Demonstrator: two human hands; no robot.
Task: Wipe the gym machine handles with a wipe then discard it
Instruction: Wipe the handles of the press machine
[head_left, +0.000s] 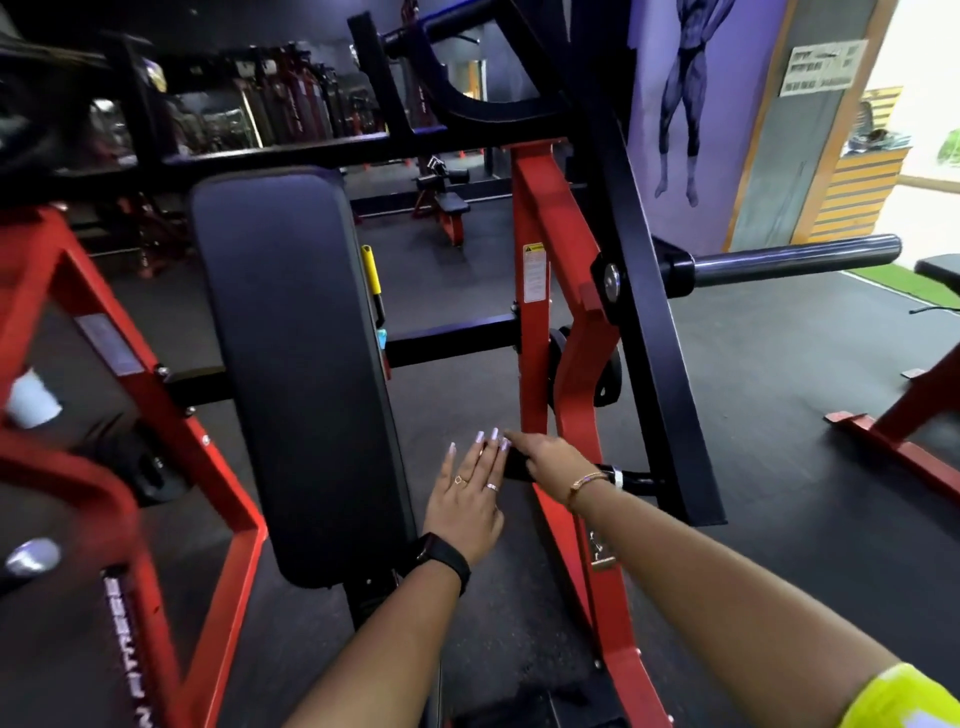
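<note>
Black machine handle (631, 477) sticks out sideways low on the rig, between the red upright (535, 322) and the slanted black lever arm (644, 322), above the dark rubber floor (779, 415). Right grip (545, 457) lies palm-down on top of the handle's near end, one finger straight and pointing left. Whether the other fingers wrap under the bar is hidden, so can't tell if it is clamped or just resting. Gold bracelet (586, 480) on that wrist, yellow sleeve (893, 696) at the bottom right corner of the view. Left grip (467, 493) is wide: fingers straight and slightly fanned, long pale nails, tips at the handle's left end right beside the right grip's finger, holding nothing. Two rings on it, black watch (441, 558) on the wrist. Tall black back pad (291, 364) stands just left of the hands, with a yellow adjuster lever (371, 270) at its right edge. Warning sticker (534, 273) on the red upright. Steel weight peg (795, 257) juts right from the lever arm. More red frame (104, 332) on the left. Figure mural (685, 93) on the purple wall behind.
</note>
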